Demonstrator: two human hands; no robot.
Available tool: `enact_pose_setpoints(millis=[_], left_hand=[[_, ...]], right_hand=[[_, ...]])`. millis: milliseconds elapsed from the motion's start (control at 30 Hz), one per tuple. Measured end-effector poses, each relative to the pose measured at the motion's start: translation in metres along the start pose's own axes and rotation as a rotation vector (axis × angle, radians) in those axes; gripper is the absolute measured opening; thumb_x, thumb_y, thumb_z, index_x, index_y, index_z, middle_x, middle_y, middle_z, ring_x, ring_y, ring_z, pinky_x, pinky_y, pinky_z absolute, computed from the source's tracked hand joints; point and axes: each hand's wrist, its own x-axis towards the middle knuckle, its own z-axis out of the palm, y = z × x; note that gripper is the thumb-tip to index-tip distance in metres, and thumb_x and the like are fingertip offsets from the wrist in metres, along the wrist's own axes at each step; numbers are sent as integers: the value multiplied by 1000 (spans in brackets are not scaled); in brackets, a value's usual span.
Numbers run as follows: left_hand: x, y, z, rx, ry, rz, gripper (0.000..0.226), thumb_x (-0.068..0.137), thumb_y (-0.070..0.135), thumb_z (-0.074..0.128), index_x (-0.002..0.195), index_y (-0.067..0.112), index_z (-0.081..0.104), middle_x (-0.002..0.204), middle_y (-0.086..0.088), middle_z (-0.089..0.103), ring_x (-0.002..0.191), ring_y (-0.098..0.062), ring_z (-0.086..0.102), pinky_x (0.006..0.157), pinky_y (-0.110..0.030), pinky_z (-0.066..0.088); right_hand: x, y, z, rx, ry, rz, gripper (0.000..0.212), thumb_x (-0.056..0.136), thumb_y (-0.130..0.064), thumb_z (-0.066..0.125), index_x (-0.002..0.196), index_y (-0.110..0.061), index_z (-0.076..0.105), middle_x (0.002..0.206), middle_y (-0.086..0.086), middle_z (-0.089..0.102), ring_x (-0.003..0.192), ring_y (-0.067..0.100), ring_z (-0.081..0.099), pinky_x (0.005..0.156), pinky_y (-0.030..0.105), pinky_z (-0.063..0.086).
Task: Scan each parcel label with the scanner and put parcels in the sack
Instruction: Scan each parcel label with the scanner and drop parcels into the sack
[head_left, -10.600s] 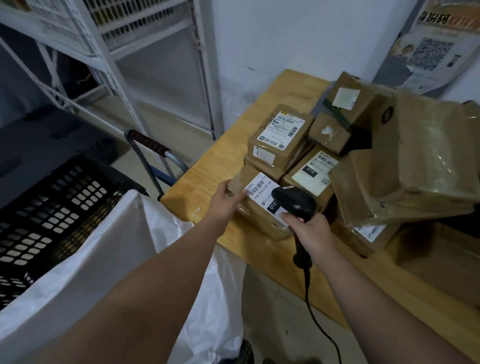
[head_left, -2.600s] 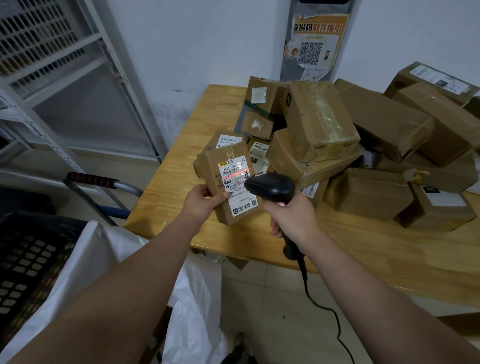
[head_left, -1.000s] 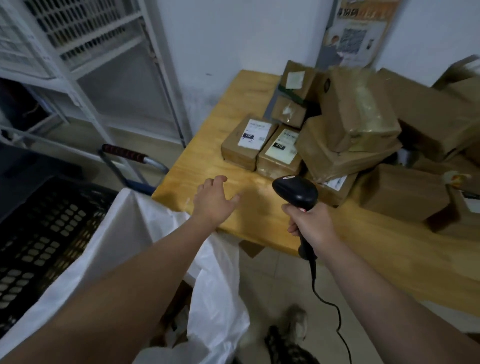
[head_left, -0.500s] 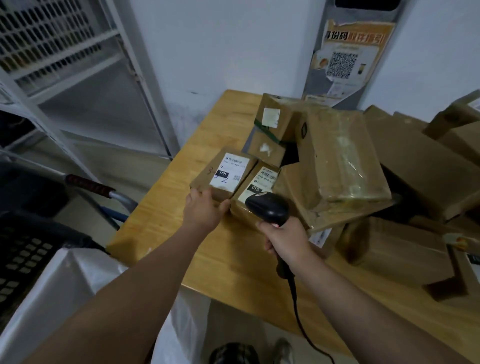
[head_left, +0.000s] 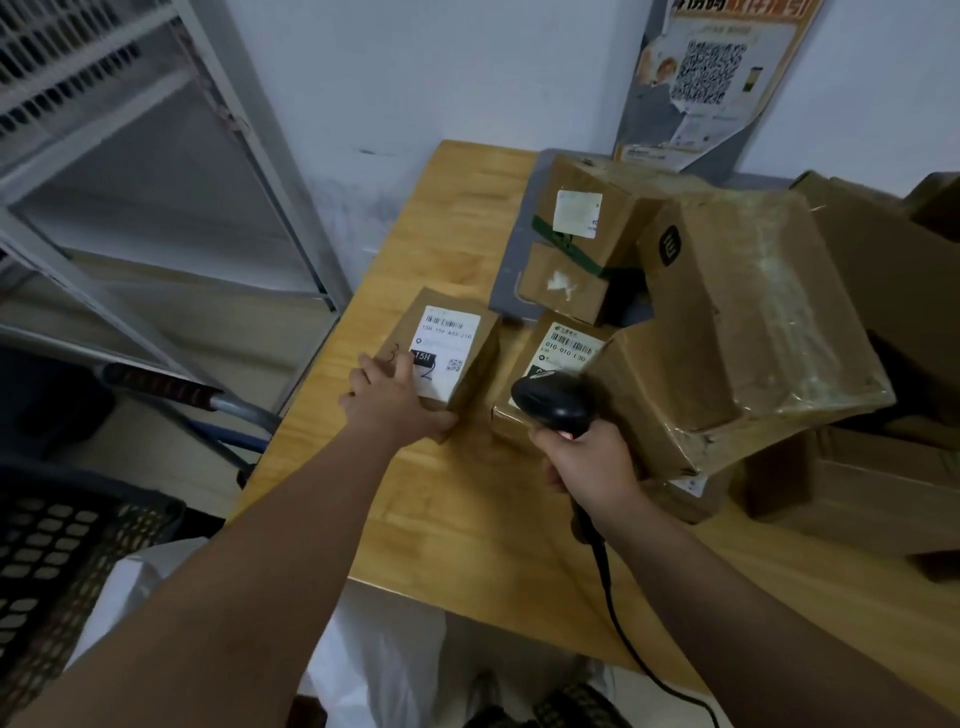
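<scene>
A small brown parcel (head_left: 457, 338) with a white label lies near the left edge of the wooden table (head_left: 467, 519). My left hand (head_left: 392, 400) grips its near left corner, fingers on top, thumb on the front. My right hand (head_left: 587, 460) holds the black corded scanner (head_left: 553, 402) by its handle, its head over a second labelled parcel (head_left: 558, 348) just to the right. The white sack (head_left: 384, 654) hangs below the table's near edge, mostly hidden by my left arm.
A heap of larger brown boxes (head_left: 753, 312) fills the table's right side. A black plastic crate (head_left: 57, 561) sits at lower left, with a trolley handle (head_left: 171, 389) and a metal shelf rack (head_left: 130, 171) behind. A QR-code poster (head_left: 711, 73) leans on the wall.
My left hand has closed onto the small parcel's near corner and the parcel has shifted slightly left, apart from its neighbour. The scanner stays over the second parcel. The camera has moved closer.
</scene>
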Motion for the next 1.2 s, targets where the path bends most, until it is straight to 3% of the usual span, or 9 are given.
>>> enact_pose_setpoints(millis=[100, 300, 433, 633, 733, 800, 900, 1067, 1200], left_hand=[[-15, -12, 4, -111, 20, 15, 110, 67, 64, 72, 147, 26, 8, 142, -18, 21, 132, -36, 21, 101, -47, 36], [-60, -13, 13, -583, 189, -20, 111, 67, 59, 75, 150, 28, 8, 140, -20, 24, 129, -37, 22, 105, -42, 26], [-92, 0, 23, -684, 208, 69, 116, 64, 64, 76, 150, 31, 6, 142, -18, 24, 130, -34, 22, 103, -39, 25], [-122, 7, 42, -736, 156, 198, 124, 47, 77, 67, 148, 39, 6, 138, -8, 29, 128, -22, 28, 109, -42, 29], [-135, 1, 48, -982, 214, 249, 99, 70, 49, 80, 147, 27, 22, 124, 1, 35, 116, -12, 37, 104, -28, 38], [-142, -2, 42, -1260, 282, 173, 65, 90, 31, 66, 143, 17, 30, 112, 6, 46, 113, -17, 50, 85, -20, 49], [-142, -15, 31, -1408, 183, 96, 56, 96, 36, 54, 144, 18, 32, 120, 1, 56, 102, -14, 59, 79, -28, 51], [-137, -35, 13, -1475, -271, 128, 68, 75, 35, 74, 134, 24, 43, 116, -9, 64, 93, -27, 63, 80, -41, 54], [-138, -41, 7, -1303, -270, 141, 74, 68, 41, 73, 132, 14, 48, 112, -6, 67, 92, -22, 63, 76, -32, 50]], right_hand=[[-1, -1, 5, -19, 8, -12, 22, 83, -26, 69, 75, -5, 67, 63, 12, 64, 63, 26, 65, 74, 46, 57], [-17, -6, 10, 100, 41, -129, 18, 83, -30, 74, 81, -32, 57, 84, 0, 68, 77, 16, 67, 76, 34, 55], [-31, -8, 12, 233, 64, -243, 33, 77, -31, 80, 104, -21, 64, 95, -8, 68, 91, 3, 63, 78, 18, 46], [-42, -3, 15, 225, 98, -317, 64, 67, -26, 88, 123, -13, 59, 109, -3, 70, 101, 8, 66, 85, 27, 53], [-42, 1, 11, 216, 107, -302, 67, 69, -17, 87, 126, -7, 55, 112, 2, 69, 104, 15, 66, 92, 37, 54], [-41, 5, 7, 222, 111, -279, 65, 70, -15, 86, 126, -6, 54, 113, 5, 69, 106, 19, 65, 95, 40, 52], [-50, 11, -2, 267, 62, -270, 57, 75, -14, 82, 125, -8, 57, 114, 4, 69, 106, 17, 64, 93, 35, 52], [-67, 20, -17, 345, -51, -268, 45, 80, -13, 78, 121, -8, 62, 107, 1, 73, 97, 12, 70, 72, 19, 54], [-75, 20, -26, 360, -72, -235, 45, 82, -15, 76, 123, -9, 60, 109, 1, 72, 100, 13, 68, 77, 23, 56]])
